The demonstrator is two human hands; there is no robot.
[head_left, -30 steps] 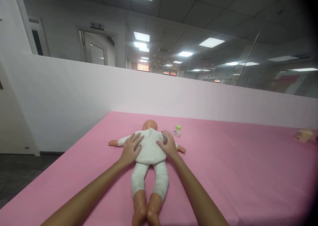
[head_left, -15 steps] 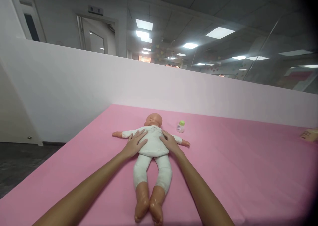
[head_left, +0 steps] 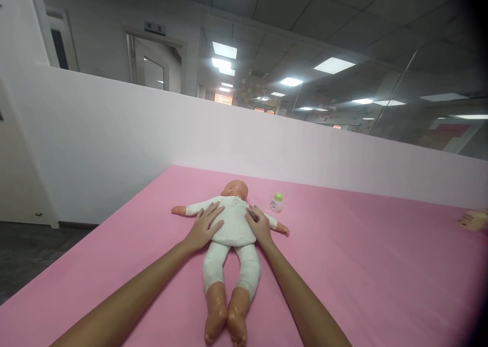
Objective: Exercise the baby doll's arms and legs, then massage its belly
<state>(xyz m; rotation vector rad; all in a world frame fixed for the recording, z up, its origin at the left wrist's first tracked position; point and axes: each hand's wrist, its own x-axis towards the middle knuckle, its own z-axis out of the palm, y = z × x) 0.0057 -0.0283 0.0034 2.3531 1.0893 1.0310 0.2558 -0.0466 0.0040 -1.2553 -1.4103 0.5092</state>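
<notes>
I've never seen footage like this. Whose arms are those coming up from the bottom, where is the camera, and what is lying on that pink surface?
No machine here: the arms belong to a person wearing a camera on the head, so you look forward and down along them. The left hand and right hand lie flat, fingers spread, on the chest of a plastic baby doll in a white suit. Neither hand grips it; they simply rest on it. The doll lies on its back, arms out, bare feet toward the camera, on a pink padded surface. Beside its head stands a small white bottle with a green cap. At the far right edge sits a pale boxy object, too cut off to identify.
</notes>
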